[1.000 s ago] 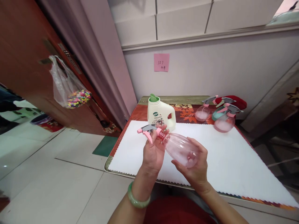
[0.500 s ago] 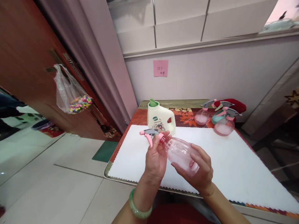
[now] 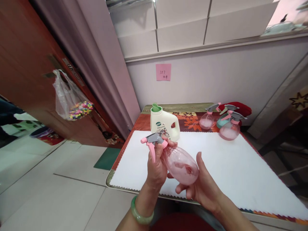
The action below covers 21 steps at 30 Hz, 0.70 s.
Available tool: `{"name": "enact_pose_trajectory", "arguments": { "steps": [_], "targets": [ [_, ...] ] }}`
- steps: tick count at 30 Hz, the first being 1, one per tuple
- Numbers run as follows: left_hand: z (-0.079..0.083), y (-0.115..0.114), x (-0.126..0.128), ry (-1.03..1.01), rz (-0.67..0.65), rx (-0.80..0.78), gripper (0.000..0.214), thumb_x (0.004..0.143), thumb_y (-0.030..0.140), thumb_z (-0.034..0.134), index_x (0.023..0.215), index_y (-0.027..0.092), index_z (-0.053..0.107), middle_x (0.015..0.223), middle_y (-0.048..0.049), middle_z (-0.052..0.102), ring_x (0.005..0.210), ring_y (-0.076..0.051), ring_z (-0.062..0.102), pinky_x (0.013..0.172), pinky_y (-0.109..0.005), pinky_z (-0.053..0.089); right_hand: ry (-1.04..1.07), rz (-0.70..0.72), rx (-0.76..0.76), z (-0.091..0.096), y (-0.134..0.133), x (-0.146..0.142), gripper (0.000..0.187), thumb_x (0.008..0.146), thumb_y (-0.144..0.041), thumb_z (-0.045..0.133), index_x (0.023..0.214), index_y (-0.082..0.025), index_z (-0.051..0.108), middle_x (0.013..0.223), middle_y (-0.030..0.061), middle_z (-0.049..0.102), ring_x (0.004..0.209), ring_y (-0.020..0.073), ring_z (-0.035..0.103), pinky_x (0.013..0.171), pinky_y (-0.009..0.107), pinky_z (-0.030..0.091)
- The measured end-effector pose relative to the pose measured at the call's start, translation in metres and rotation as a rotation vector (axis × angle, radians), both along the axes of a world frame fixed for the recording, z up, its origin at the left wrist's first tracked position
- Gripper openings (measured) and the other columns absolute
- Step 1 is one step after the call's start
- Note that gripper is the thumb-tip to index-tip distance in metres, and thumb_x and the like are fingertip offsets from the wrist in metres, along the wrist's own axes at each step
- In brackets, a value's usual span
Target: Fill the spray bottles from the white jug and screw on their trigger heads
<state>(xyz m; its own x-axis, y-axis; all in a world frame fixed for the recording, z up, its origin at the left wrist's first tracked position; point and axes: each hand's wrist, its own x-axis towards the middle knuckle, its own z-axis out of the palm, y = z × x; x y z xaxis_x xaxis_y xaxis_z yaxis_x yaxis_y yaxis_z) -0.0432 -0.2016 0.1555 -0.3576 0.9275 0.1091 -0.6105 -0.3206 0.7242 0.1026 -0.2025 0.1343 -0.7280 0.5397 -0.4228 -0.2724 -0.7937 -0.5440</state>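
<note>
A clear pink spray bottle (image 3: 181,166) with a grey and pink trigger head lies tilted in front of me, its nozzle toward the left and its base toward the lower right. My left hand (image 3: 157,165) is closed round its neck, just under the pink collar. By the base, my right hand (image 3: 201,184) has its thumb raised and its fingers spread under the bottle; whether they touch it I cannot tell. Behind the trigger head stands a cream jug (image 3: 172,124) with a handle and a green spout.
Three more spray bottles, one a pink bottle (image 3: 229,132), stand at the table's back right beside a red item (image 3: 243,109). A white mat (image 3: 240,173) covers much of the table. On the left, a plastic bag (image 3: 63,98) of colourful bits hangs from the door handle.
My right hand has loosened from the bottle's body and opened, moving down below its base. The bottle has turned and tipped slightly in my left hand.
</note>
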Motion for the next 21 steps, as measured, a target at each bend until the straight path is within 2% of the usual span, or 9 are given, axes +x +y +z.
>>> {"name": "enact_pose_trajectory", "arguments": {
  "steps": [1, 3, 6, 9, 11, 13, 15, 19, 21],
  "targets": [
    [0.001, 0.0, -0.001, -0.017, 0.025, -0.004, 0.026, 0.087, 0.041, 0.071, 0.103, 0.021, 0.069, 0.087, -0.0039, 0.07, 0.093, -0.023, 0.07, 0.1, -0.042, 0.048, 0.014, -0.022, 0.054, -0.003, 0.0, 0.0, 0.1, 0.077, -0.093, 0.036, 0.138, -0.016, 0.051, 0.121, 0.0244, 0.067, 0.072, 0.0255, 0.076, 0.042, 0.027, 0.056],
    [0.003, 0.001, -0.003, -0.053, 0.097, -0.019, 0.023, 0.087, 0.039, 0.072, 0.101, 0.02, 0.069, 0.084, -0.0027, 0.069, 0.088, -0.02, 0.07, 0.097, -0.039, 0.05, -0.061, -0.162, 0.308, -0.015, -0.002, -0.002, 0.102, 0.074, -0.086, 0.057, 0.153, -0.026, 0.034, 0.144, 0.0234, 0.052, 0.097, 0.0322, 0.074, 0.051, 0.036, 0.063],
    [0.002, 0.003, -0.004, -0.105, 0.169, -0.049, 0.019, 0.087, 0.036, 0.072, 0.097, 0.02, 0.07, 0.085, -0.0021, 0.07, 0.085, -0.018, 0.07, 0.094, -0.036, 0.052, -0.324, -0.512, 0.958, -0.04, -0.003, -0.009, 0.127, 0.062, -0.053, 0.09, 0.159, -0.038, 0.009, 0.162, 0.0205, 0.028, 0.119, 0.0363, 0.063, 0.072, 0.048, 0.066],
    [0.0, 0.004, -0.005, -0.162, 0.162, -0.057, 0.018, 0.087, 0.033, 0.073, 0.097, 0.019, 0.07, 0.091, -0.0023, 0.071, 0.084, -0.016, 0.069, 0.096, -0.037, 0.052, -0.505, -0.744, 1.528, -0.058, -0.002, -0.015, 0.112, 0.065, -0.03, 0.092, 0.153, -0.04, 0.024, 0.158, 0.0156, 0.034, 0.13, 0.0368, 0.055, 0.083, 0.052, 0.065],
    [-0.002, 0.003, -0.005, -0.173, 0.102, -0.062, 0.02, 0.087, 0.034, 0.073, 0.097, 0.018, 0.07, 0.092, -0.0039, 0.072, 0.088, -0.018, 0.07, 0.1, -0.039, 0.051, -0.544, -0.792, 1.62, -0.062, 0.0, -0.015, 0.101, 0.066, -0.028, 0.091, 0.148, -0.038, 0.034, 0.148, 0.014, 0.046, 0.129, 0.0358, 0.056, 0.081, 0.049, 0.066],
    [-0.003, 0.002, -0.006, -0.153, 0.043, -0.052, 0.022, 0.087, 0.036, 0.072, 0.098, 0.017, 0.071, 0.094, -0.006, 0.074, 0.093, -0.021, 0.071, 0.103, -0.042, 0.049, -0.539, -0.779, 1.46, -0.058, -0.001, -0.012, 0.103, 0.059, -0.034, 0.094, 0.145, -0.031, 0.039, 0.138, 0.0149, 0.054, 0.119, 0.0357, 0.062, 0.077, 0.045, 0.066],
    [-0.004, 0.001, -0.006, -0.119, 0.022, -0.025, 0.024, 0.087, 0.038, 0.072, 0.099, 0.017, 0.071, 0.096, -0.007, 0.075, 0.098, -0.022, 0.071, 0.106, -0.043, 0.047, -0.447, -0.657, 1.129, -0.046, -0.003, -0.008, 0.098, 0.058, -0.048, 0.092, 0.141, -0.024, 0.045, 0.128, 0.015, 0.062, 0.1, 0.0317, 0.07, 0.068, 0.04, 0.066],
    [-0.003, -0.001, -0.007, -0.037, 0.011, -0.006, 0.025, 0.084, 0.038, 0.075, 0.099, 0.018, 0.073, 0.099, -0.0084, 0.075, 0.103, -0.025, 0.071, 0.105, -0.042, 0.046, -0.081, -0.162, 0.242, -0.016, -0.007, -0.003, 0.084, 0.078, -0.083, 0.053, 0.126, -0.014, 0.057, 0.099, 0.0162, 0.074, 0.056, 0.0159, 0.068, 0.042, 0.023, 0.052],
    [-0.001, -0.001, -0.008, -0.005, 0.022, -0.011, 0.027, 0.083, 0.039, 0.076, 0.1, 0.018, 0.073, 0.096, -0.0084, 0.075, 0.099, -0.025, 0.072, 0.102, -0.041, 0.048, 0.018, 0.028, -0.01, -0.007, -0.007, -0.004, 0.095, 0.077, -0.092, 0.037, 0.119, -0.01, 0.06, 0.096, 0.021, 0.075, 0.052, 0.0133, 0.066, 0.04, 0.019, 0.048]
  ]
}}
